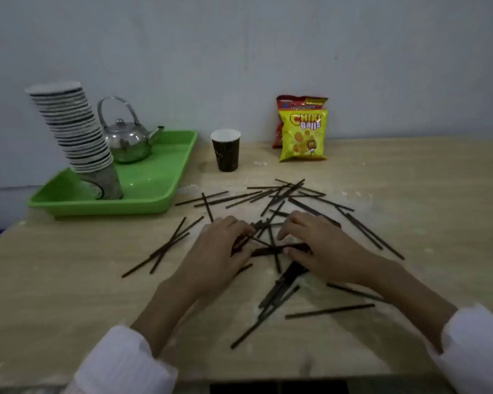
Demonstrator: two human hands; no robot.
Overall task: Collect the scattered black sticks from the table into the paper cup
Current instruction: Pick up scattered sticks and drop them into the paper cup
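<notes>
Pale wooden table (69,280) carries black sticks (329,310) scattered in front of the paper cup (226,150). Also in front of it, the left hand (222,248) and right hand (319,245) curl their fingers round a small bundle. No stick shows above the cup's rim, so nearly all remain to collect.

Cup mouth: paper cup (225,150) stands alone, open above — table (69,265) surface free either side.
Left: green tray (151,201) with kettle (127,140) and leaning cup stack (74,129).
Right: snack bags (302,135), apart from it.
Front: black sticks (268,194) strewn.
</notes>
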